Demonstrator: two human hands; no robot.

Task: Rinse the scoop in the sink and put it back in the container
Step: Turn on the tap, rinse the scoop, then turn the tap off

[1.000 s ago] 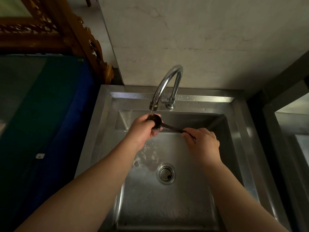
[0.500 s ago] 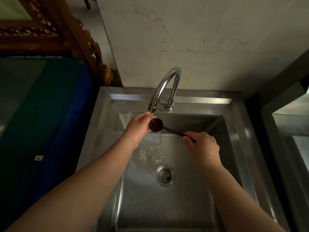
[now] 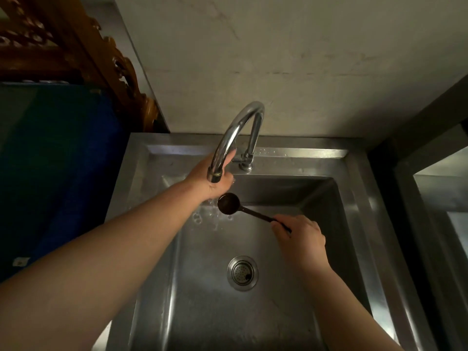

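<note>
A dark scoop [image 3: 228,204] with a round bowl and thin handle hangs over the steel sink [image 3: 359,224], just below and right of the faucet spout [image 3: 235,138]. My right hand [image 3: 301,240] is shut on the handle's end and keeps the bowl facing up. My left hand [image 3: 206,177] is off the scoop, raised behind the spout's mouth, with the thumb reaching toward the tap lever [image 3: 238,160]; the spout hides its fingers. Water splashes on the sink floor under the bowl. No container is in view.
The drain strainer [image 3: 242,273] sits in the middle of the sink floor. A blue and green cloth [image 3: 63,160] covers the surface to the left, under a carved wooden frame [image 3: 83,51]. A dark post [image 3: 405,138] and a second steel unit [image 3: 445,198] border the right side.
My left hand let go of the scoop's bowl and moved up and back behind the spout toward the tap. The scoop dropped slightly, still in my right hand.
</note>
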